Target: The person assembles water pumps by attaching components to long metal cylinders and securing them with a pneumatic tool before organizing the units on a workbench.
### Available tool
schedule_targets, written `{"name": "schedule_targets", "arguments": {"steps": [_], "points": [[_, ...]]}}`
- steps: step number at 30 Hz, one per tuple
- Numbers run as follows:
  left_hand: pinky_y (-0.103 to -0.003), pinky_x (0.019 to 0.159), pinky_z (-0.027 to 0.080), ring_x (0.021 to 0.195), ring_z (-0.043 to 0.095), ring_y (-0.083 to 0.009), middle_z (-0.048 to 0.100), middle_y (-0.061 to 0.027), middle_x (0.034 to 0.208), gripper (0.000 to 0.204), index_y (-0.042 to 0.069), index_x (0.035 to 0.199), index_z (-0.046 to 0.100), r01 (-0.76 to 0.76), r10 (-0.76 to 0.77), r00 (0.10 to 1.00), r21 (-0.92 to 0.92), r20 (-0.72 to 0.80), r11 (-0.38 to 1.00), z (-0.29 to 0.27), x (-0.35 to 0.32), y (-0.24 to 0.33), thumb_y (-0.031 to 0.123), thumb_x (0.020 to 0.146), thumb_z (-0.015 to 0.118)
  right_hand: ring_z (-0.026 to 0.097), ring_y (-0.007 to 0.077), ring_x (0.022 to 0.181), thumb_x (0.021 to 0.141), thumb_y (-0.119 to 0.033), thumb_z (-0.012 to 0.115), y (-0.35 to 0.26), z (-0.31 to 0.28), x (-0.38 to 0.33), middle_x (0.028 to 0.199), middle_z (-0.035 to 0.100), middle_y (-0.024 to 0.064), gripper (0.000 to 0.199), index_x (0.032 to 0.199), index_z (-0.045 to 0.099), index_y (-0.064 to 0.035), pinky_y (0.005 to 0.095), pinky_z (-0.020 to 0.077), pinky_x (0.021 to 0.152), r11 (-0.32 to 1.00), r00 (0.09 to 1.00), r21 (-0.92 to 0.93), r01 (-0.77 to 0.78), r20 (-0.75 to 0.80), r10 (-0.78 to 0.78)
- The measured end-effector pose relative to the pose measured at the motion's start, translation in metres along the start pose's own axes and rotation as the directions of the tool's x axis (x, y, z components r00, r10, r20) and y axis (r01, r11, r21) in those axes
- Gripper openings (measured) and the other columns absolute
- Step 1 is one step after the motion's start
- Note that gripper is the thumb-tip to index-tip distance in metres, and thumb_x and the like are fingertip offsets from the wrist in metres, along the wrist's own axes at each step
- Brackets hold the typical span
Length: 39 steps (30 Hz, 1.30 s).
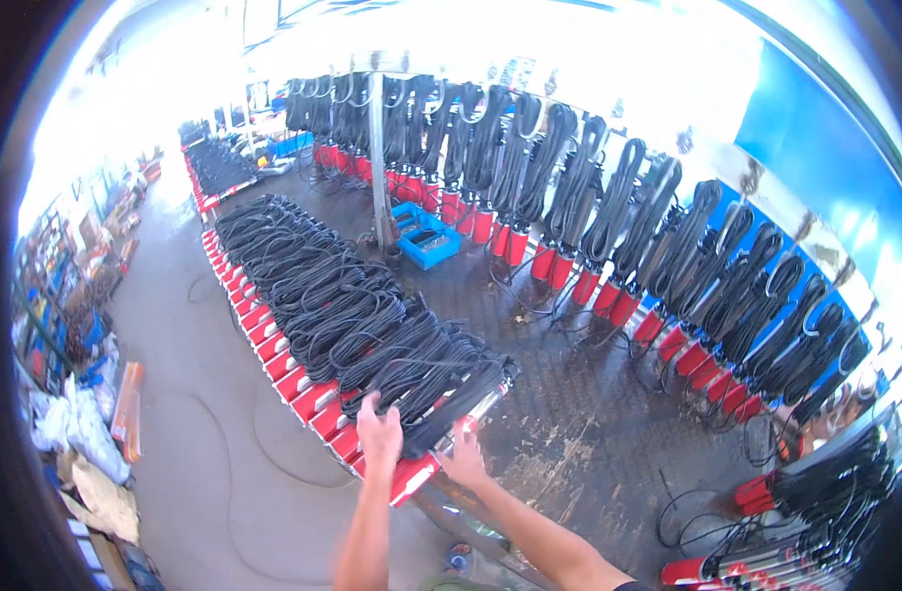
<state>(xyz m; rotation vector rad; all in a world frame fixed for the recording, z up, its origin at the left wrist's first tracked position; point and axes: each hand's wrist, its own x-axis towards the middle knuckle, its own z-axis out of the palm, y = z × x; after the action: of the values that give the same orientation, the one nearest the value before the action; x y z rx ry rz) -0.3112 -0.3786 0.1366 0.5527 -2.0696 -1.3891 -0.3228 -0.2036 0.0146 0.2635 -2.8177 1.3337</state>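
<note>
A long row of red-ended metal units with coiled black cables point(323, 295) lies on a low bench, running away from me to the far left. My left hand point(380, 438) is over the near end of the row, beside a cable coil, with thumb and fingers apart. To its right, my right hand point(465, 457) hovers at or touches the nearest unit's red end point(412, 477), its fingers spread. Whether either hand presses on the unit or its black cable bundle point(451, 409) cannot be made out. Nothing shows gripped in either hand.
Many similar units hang by hooks along a rail point(618, 207) on the right. Blue crates point(426, 241) stand by a metal post point(380, 158). More units point(766, 532) lie at lower right. Bags and boxes point(77, 424) line the left; loose cable point(229, 463) crosses the floor.
</note>
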Motion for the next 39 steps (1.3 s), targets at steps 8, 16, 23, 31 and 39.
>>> {"name": "schedule_targets", "arguments": {"steps": [8, 16, 23, 31, 39], "points": [[-0.051, 0.096, 0.042, 0.113, 0.053, -0.0392, 0.061, -0.0148, 0.112, 0.028, 0.006, 0.108, 0.066, -0.629, 0.465, 0.718, 0.198, 0.518, 0.752, 0.039, -0.15, -0.025, 0.013, 0.081, 0.069, 0.055, 0.0391, 0.118, 0.083, -0.03, 0.072, 0.072, -0.134, -0.224, 0.123, 0.062, 0.0147, 0.049, 0.125, 0.061, -0.0067, 0.0481, 0.0468, 0.101, 0.991, 0.99, -0.014, -0.13, 0.045, 0.13], [-0.04, 0.079, 0.053, 0.086, 0.066, -0.0304, 0.07, -0.013, 0.092, 0.016, 0.003, 0.099, 0.07, -0.306, 0.434, 0.367, -0.334, 0.823, 0.892, 0.12, -0.374, 0.084, 0.001, 0.083, 0.067, 0.052, 0.0364, 0.112, 0.081, -0.022, 0.066, 0.182, -0.302, -0.45, 0.118, 0.055, 0.0176, 0.047, 0.124, 0.056, -0.005, 0.0491, 0.0437, 0.093, 0.502, 0.706, -0.497, -0.708, -0.512, 0.49], [-0.038, 0.087, 0.049, 0.095, 0.062, -0.0288, 0.065, -0.0165, 0.099, 0.018, -0.005, 0.1, 0.064, -0.213, 0.977, 0.007, -0.955, 0.211, 0.208, 0.153, -0.513, 0.428, 0.002, 0.083, 0.061, 0.059, 0.0214, 0.103, 0.087, -0.023, 0.058, 0.233, -0.303, -0.479, 0.108, 0.062, 0.0051, 0.039, 0.122, 0.06, -0.0042, 0.036, 0.0471, 0.086, 0.438, 0.854, -0.734, -0.52, -0.444, 0.27], [-0.027, 0.078, 0.052, 0.081, 0.067, -0.0125, 0.07, -0.0064, 0.093, 0.015, 0.0, 0.1, 0.071, 0.071, 0.76, -0.114, -0.758, 0.64, 0.648, 0.265, -0.601, 0.497, 0.011, 0.089, 0.071, 0.063, 0.024, 0.094, 0.087, -0.021, 0.058, 0.23, -0.322, -0.534, 0.097, 0.062, 0.0082, 0.035, 0.117, 0.059, -0.0026, 0.0366, 0.0472, 0.082, 0.549, 0.791, -0.572, -0.61, -0.487, 0.371], [-0.029, 0.073, 0.05, 0.07, 0.062, -0.0171, 0.063, -0.0066, 0.08, 0.01, -0.002, 0.086, 0.063, -0.021, 0.839, 0.295, -0.875, 0.457, 0.484, 0.192, -0.544, 0.435, 0.002, 0.079, 0.067, 0.062, 0.028, 0.097, 0.088, -0.026, 0.06, 0.236, -0.339, -0.628, 0.098, 0.064, 0.0131, 0.031, 0.11, 0.063, -0.0051, 0.041, 0.0463, 0.084, 0.292, 0.535, -0.459, -0.839, -0.602, 0.592]]}}
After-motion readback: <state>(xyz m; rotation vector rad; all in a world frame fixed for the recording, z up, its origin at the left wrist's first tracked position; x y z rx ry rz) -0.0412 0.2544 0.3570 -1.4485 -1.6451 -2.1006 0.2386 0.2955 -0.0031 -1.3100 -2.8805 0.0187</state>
